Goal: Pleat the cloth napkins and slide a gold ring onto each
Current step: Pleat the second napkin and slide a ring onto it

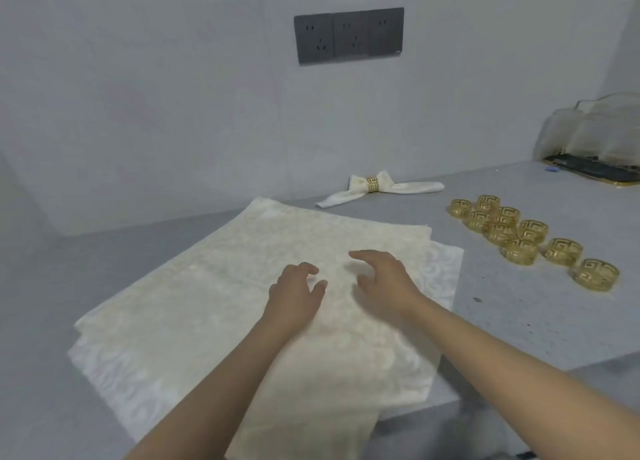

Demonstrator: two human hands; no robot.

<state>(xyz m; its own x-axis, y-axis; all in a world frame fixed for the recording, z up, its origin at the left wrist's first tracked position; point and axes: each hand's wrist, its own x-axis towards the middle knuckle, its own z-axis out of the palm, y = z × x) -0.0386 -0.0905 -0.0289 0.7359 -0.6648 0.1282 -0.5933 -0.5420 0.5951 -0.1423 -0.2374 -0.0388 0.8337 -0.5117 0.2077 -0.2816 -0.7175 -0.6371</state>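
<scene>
A stack of cream patterned cloth napkins (194, 297) lies flat on the grey table, one corner hanging over the near edge. My left hand (294, 293) and my right hand (384, 283) hover side by side over the middle of the top napkin, fingers loosely curled and holding nothing. Whether the fingertips touch the cloth I cannot tell. Several gold rings (526, 233) with a key pattern lie in a loose group to the right. By the wall lies a pleated napkin (381, 189) with a gold ring (373, 184) round its middle.
The grey table (519, 321) meets the wall at the back and ends at a front edge near the lower right. A dark tray with clear wrapped items (588, 148) stands at the far right. A dark socket panel (348, 35) is on the wall.
</scene>
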